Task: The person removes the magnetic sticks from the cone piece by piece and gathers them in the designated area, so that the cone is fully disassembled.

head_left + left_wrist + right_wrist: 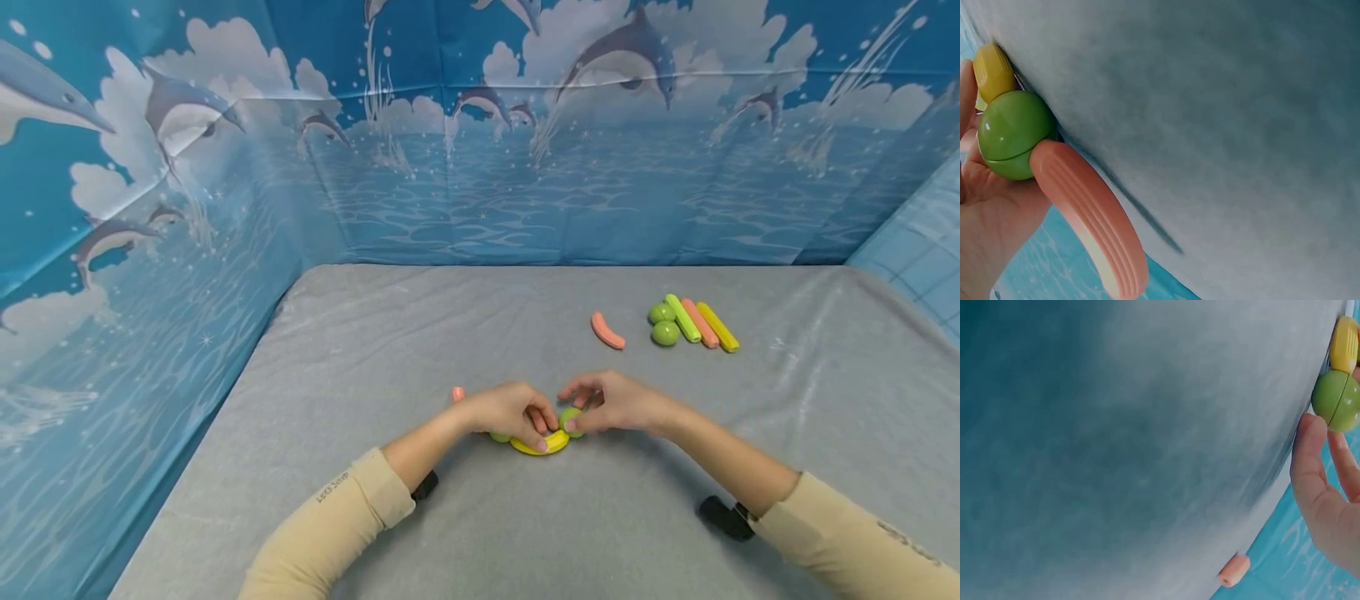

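A yellow curved stick (542,445), ribbed along its side, lies at the near middle of the table. My left hand (510,410) grips it from above with thumb and fingers. At the stick's right end, a green ball (570,423) is pinched by my right hand (621,402). The right wrist view has this ball (1335,403) against the end of the yellow stick (1344,347). In the left wrist view, another green ball (1016,131) joins the yellow stick to a coral curved stick (1094,215). My left hand hides part of this chain in the head view.
Farther back on the grey table (420,333) lies a loose coral curved stick (607,331). To its right, two green balls (664,333) sit beside straight green (682,318), coral (700,323) and yellow sticks (717,327). A dolphin-printed curtain (487,192) hangs behind.
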The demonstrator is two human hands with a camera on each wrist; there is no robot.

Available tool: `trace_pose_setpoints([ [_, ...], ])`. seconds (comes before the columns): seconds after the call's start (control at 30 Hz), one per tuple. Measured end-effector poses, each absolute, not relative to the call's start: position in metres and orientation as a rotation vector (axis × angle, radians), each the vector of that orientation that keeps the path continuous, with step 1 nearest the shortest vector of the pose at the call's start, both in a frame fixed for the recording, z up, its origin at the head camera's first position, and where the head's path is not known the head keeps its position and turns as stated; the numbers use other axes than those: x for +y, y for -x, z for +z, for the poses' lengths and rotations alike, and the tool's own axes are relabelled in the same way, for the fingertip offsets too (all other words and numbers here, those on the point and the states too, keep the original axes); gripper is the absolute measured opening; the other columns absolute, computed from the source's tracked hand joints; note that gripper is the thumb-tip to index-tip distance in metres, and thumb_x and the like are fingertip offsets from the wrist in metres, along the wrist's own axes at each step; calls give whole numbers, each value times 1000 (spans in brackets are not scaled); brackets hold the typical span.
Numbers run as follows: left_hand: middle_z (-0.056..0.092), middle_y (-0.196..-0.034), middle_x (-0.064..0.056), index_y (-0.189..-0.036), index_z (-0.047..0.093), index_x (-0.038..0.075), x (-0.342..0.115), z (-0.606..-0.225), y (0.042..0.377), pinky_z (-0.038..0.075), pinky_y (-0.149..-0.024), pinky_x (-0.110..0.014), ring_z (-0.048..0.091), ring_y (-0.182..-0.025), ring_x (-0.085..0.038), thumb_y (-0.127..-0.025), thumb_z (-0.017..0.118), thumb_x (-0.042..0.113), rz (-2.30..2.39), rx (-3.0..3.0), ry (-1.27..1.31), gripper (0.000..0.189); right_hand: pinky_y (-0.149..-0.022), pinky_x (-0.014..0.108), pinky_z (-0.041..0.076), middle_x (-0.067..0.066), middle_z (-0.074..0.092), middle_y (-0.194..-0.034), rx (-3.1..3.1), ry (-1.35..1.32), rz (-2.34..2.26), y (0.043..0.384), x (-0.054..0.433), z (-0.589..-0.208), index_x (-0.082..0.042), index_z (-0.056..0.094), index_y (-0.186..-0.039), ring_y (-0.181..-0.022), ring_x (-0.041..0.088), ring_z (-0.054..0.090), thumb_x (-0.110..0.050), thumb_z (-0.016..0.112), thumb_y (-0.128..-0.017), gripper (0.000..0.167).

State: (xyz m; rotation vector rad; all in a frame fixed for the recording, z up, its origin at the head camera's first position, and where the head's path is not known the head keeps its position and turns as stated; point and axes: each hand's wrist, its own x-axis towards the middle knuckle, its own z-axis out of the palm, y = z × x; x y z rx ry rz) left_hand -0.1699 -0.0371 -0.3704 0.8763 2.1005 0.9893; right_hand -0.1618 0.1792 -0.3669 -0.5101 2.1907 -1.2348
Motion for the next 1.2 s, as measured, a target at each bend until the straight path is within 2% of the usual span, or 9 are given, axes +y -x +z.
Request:
trace_pose_setpoints([
  [0.17,66,-86,-4,-104,67,-1,-37,-370,170,47,-66,-19,59,-75,-6,-80,71,0,989,2073,-868,24,-64,30,48,10,58,-91,2214,546,-1226,160,176,-370,4,61,-110,-76,22,57,-13,77,-75,42],
  [0.5,67,-84,-5,-103,67,0,-38,-372,169,46,-64,-19,59,-73,-8,-80,71,1,1017,2058,-833,23,-61,28,45,4,62,-84,2328,658,-1156,156,168,-369,-1,67,-94,-70,16,52,-6,78,-69,27],
  [0.73,67,-82,-5,-103,68,-1,-36,-371,169,46,-62,-19,58,-70,-7,-80,71,0,1035,2048,-792,23,-56,25,41,3,58,-75,2340,633,-1163,155,167,-369,0,66,-91,-65,15,49,-7,79,-68,28],
  [1.2,67,-82,-5,-104,68,0,-36,-370,169,46,-62,-19,58,-70,-8,-80,71,0,1038,2045,-762,24,-53,24,39,0,55,-70,2416,665,-1092,155,165,-367,-3,65,-87,-63,14,47,-8,80,-67,26],
])
